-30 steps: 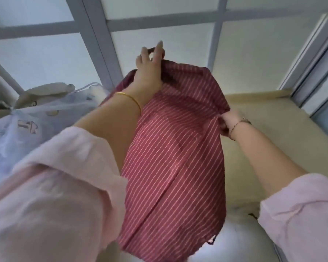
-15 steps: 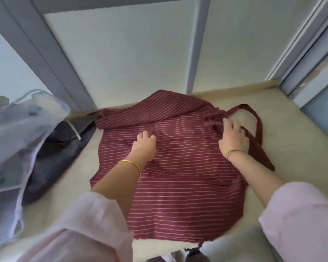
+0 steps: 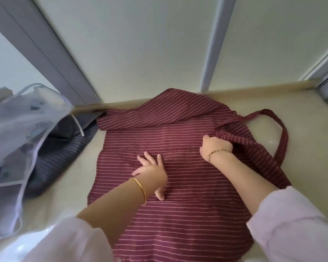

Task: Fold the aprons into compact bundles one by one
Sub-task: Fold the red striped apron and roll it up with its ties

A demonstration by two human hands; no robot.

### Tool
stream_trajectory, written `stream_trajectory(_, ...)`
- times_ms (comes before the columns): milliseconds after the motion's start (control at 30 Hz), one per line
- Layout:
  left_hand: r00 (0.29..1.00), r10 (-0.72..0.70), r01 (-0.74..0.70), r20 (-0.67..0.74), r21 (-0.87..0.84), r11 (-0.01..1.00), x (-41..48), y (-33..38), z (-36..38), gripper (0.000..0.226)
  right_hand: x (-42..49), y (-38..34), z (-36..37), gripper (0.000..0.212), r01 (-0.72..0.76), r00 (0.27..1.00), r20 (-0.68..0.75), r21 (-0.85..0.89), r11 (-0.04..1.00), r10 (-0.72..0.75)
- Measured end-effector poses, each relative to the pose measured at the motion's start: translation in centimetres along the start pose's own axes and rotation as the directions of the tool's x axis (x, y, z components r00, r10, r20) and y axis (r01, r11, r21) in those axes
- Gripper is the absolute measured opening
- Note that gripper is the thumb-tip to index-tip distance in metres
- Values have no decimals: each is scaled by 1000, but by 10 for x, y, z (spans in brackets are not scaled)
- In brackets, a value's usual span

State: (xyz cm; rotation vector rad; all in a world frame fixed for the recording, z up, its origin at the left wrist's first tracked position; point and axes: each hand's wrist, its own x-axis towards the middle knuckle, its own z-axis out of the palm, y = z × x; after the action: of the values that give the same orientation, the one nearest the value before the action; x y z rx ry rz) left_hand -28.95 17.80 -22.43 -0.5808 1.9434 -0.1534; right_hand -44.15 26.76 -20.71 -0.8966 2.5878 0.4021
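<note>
A dark red apron with thin white stripes [image 3: 180, 220] lies spread on the beige counter [image 3: 309, 118], its neck strap [image 3: 281, 135] looped out to the right. My left hand [image 3: 151, 171] presses flat on the apron's middle with fingers spread. My right hand [image 3: 214, 146] grips the apron's right edge, and a fold of striped fabric is lifted over toward the middle. The apron's far edge is folded over near the wall.
At the left a dark grey striped apron [image 3: 64, 154] lies bunched, partly under a sheer white printed apron [image 3: 17, 133] with white ties. A wall with grey frames [image 3: 216, 44] rises right behind the counter. Bare counter shows on the right.
The apron went from held up in the air to lying on the counter. My left hand flattened and spread. My right hand took hold of the right edge and lifted it inward.
</note>
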Motion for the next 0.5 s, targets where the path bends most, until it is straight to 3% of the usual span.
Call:
stream_trajectory(133, 957, 223, -255, 187, 175, 951, -34, -6, -12, 105, 3, -3, -16, 31, 74, 978, 202, -132, 989, -46)
stream_trajectory(167, 945, 263, -294, 193, 152, 944, -41, -16, -22, 96, 4, -4, -19, 29, 95, 973, 221, -121, 988, -67)
stream_trajectory(233, 949, 299, -295, 96, -57, 954, -33, -44, -41, 76, 13, -7, -29, 27, 111, 985, 135, -21, 994, -107)
stream_trajectory(300, 966, 189, -237, -176, -312, 920, -12, -73, -62, 54, 30, -10, -40, 25, 118, 993, -43, 150, 982, -112)
stream_trajectory(367, 897, -104, -147, -429, -513, 846, 12, -96, -79, 43, 48, -10, -49, 26, 145, 985, -138, 299, 943, -108)
stream_trajectory(433, 837, -284, -81, -467, -620, 780, 29, -110, -87, 51, 64, -8, -52, 28, 145, 987, -125, 391, 909, -104)
stream_trajectory(500, 884, -288, -32, -368, -663, 748, 44, -118, -86, 72, 74, -5, -44, 30, 141, 990, -69, 389, 910, -123)
